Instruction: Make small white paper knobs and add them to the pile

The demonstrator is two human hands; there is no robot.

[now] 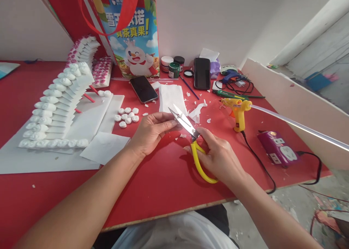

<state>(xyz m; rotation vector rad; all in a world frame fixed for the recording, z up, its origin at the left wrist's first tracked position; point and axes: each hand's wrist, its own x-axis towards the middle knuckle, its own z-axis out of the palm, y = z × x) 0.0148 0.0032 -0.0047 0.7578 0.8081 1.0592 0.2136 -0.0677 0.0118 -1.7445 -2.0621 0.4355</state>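
Yellow-handled scissors point(200, 158) are held in my right hand point(218, 152), blades slightly parted and pointing up and left. My left hand point(152, 131) is closed in a pinch beside the blades; what its fingertips hold is too small to make out. Just behind the blades lies a stack of white paper point(171, 96), with a crumpled white strip point(197, 111) and small scraps around it. Several small white rolled rosettes point(127, 116) sit left of my left hand. Farther left, a curved white stepped model point(62, 111) edged with rosettes stands on white boards point(103, 114).
Behind are a phone point(143, 89), a black device point(202, 73), paint jars point(173, 70) and a printed bag point(133, 41). A yellow glue gun point(239, 112) with a long stick and a purple power strip point(278, 149) stand right, cables hanging over the table edge point(174, 214).
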